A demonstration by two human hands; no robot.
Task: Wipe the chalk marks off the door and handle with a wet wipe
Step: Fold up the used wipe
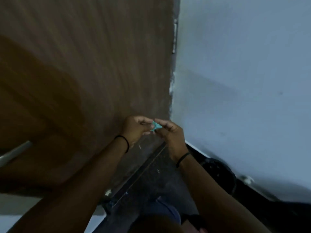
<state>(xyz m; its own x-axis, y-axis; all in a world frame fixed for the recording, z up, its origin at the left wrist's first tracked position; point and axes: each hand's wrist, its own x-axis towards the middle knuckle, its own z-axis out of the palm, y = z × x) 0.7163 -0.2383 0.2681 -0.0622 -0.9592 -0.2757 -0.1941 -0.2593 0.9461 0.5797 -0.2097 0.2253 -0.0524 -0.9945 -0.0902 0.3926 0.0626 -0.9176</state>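
We count one brown wood-grain door, one grey metal bar handle, one small crumpled teal packet; our left hand and right hand both pinch it narrowly at the fingertips before the door's lower edge

Pale blue-grey wall from 12 to 4 o'clock, dark skirting strip along its foot at 4 o'clock, dark speckled floor at 6 o'clock, black wristbands near centre, blue trouser fabric at 6 o'clock.
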